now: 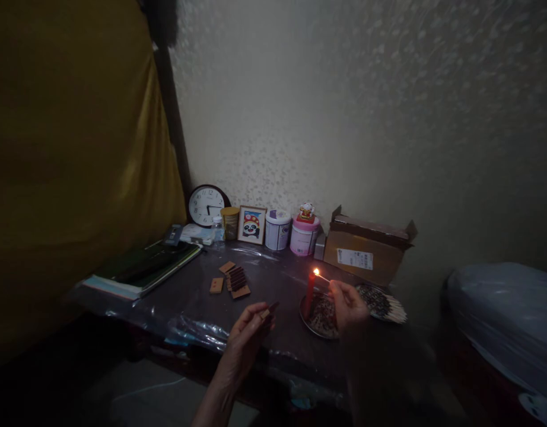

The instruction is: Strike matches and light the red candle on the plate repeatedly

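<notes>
Pinched in my right hand (348,305) is a thin matchstick (324,279). Its burning tip, a small flame (317,271), is at the top of a red candle (309,295); I cannot tell whether the wick itself burns. The candle stands upright at the left side of a round metal dish (303,320) with dark bits in it. My left hand (251,326) is closed on a small matchbox (269,311), held left of the dish above the table edge. Several small matchboxes (236,279) lie further back, some showing dark striking sides.
Behind stand a clock (206,204), a framed panda picture (252,225), a white tub (277,230), a pink tub (304,237) and a cardboard box (366,246). Several matchsticks (391,309) lie right of the dish. A large book (144,270) rests at left on the plastic-covered table (184,296).
</notes>
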`<state>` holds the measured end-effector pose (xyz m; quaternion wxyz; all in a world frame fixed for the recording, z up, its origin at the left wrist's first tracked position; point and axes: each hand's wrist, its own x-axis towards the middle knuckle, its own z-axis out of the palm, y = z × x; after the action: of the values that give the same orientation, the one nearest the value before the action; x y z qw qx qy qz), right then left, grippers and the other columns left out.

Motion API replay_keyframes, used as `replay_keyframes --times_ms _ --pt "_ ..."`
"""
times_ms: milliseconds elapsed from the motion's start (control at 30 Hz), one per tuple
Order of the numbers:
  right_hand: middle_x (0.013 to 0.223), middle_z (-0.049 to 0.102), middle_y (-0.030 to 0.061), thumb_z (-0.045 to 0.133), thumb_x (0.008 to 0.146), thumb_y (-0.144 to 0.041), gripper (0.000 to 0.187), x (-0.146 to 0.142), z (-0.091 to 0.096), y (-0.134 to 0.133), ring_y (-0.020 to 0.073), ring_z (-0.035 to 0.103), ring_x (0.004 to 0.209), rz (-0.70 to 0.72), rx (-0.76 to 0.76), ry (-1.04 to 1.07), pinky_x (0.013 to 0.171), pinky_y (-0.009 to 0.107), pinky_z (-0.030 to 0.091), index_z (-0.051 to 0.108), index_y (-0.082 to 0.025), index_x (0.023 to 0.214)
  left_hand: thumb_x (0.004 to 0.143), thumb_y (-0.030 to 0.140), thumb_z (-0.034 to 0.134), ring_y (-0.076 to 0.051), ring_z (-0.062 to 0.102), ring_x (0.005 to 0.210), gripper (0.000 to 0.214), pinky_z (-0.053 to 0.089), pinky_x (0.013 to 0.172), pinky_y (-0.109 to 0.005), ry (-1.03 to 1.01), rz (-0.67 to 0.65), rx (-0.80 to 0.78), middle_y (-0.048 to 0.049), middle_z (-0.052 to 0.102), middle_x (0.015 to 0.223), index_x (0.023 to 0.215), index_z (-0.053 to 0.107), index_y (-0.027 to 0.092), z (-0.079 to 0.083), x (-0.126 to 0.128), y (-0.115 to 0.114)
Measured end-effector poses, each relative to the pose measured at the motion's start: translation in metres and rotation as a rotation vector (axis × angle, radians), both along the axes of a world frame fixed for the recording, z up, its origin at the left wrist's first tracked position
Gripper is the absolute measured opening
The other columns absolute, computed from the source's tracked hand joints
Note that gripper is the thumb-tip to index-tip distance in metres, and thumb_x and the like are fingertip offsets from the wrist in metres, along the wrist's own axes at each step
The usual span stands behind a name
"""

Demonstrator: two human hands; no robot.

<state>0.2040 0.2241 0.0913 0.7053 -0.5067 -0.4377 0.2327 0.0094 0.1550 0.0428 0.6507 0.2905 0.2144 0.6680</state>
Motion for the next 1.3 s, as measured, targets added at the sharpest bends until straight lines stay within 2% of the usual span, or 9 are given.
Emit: replay_keyframes --times_ms 533,733,1300 --pt "0.06 0.063 0.0023 0.064 0.067 -0.04 0.028 -0.002 0.0 0.001 0.0153 0.058 0.056 -0.003 -0.012 -0.01 0.054 0.025 0.047 0.065 -0.014 0.078 0.076 0.025 0.063 -0.018 0.061 0.089 0.023 0.043 0.085 -0.032 -0.005 0.008 -0.007 -0.0072 0.067 0.094 0.098 0.063 0.019 -0.001 -0.001 0.0" --pt "0.065 0.066 0.004 0.062 0.07 -0.041 0.029 -0.003 -0.004 0.003 0.015 0.059 0.056 -0.006 -0.002 -0.071 0.054 0.025 0.046 0.066 -0.014 0.079 0.077 0.025 0.061 -0.018 0.061 0.09 0.022 0.043 0.087 -0.032 -0.003 -0.006 -0.01 -0.0064 0.067 0.094 0.098 0.063 0.02 -0.002 -0.001 0.001" --pt "0.059 0.064 0.0022 0.062 0.064 -0.043 0.03 -0.008 -0.008 0.013 0.016 0.059 0.055 -0.066 -0.018 -0.028 0.054 0.026 0.046 0.065 -0.015 0.073 0.075 0.028 0.063 -0.02 0.061 0.091 0.024 0.042 0.088 -0.034 0.005 0.012 -0.031 -0.0081 0.068 0.098 0.098 0.063 0.02 0.0 -0.002 0.0"
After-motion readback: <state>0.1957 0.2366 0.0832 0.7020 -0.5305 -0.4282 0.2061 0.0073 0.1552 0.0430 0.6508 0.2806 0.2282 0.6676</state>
